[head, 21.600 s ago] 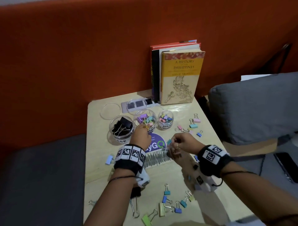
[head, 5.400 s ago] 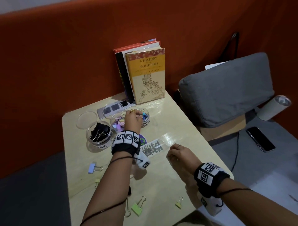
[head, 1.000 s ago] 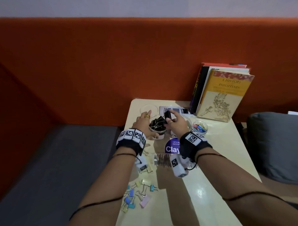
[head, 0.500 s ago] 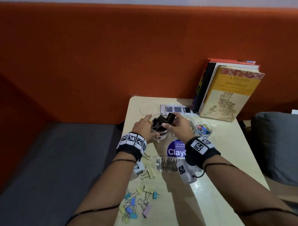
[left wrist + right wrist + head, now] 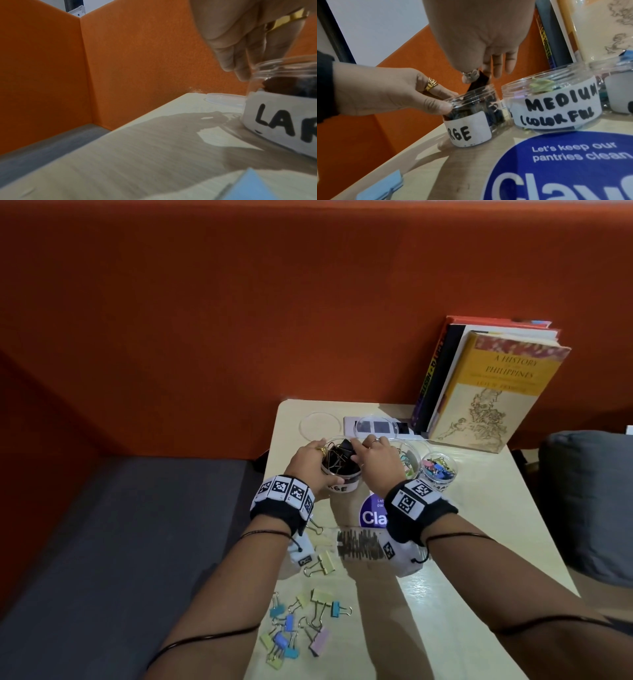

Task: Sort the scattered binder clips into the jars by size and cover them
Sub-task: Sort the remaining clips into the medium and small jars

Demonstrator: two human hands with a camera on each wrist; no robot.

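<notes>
A clear jar labelled LARGE (image 5: 337, 488) (image 5: 469, 129) (image 5: 283, 115) stands at the table's back left and holds several black binder clips. My left hand (image 5: 318, 463) (image 5: 443, 100) grips its rim from the left, thumb on the near side. My right hand (image 5: 363, 445) (image 5: 479, 74) pinches a large black binder clip (image 5: 346, 448) (image 5: 479, 82) whose lower end dips into the jar's mouth. To the right stand the open MEDIUM jar (image 5: 409, 460) (image 5: 556, 108) and the small jar (image 5: 438, 470) (image 5: 618, 94), both with coloured clips inside. Several pastel clips (image 5: 298, 625) lie scattered near the table's front left.
Two clear lids (image 5: 318, 424) (image 5: 376, 426) lie behind the jars; one lid (image 5: 224, 99) shows in the left wrist view. Books (image 5: 493, 385) lean on the orange wall at the back right. A blue sticker (image 5: 371, 513) is on the tabletop. A grey cushion (image 5: 589, 501) sits to the right.
My right hand has lowered the black clip from above the rim into the large jar's mouth. My left hand has stayed on the jar.
</notes>
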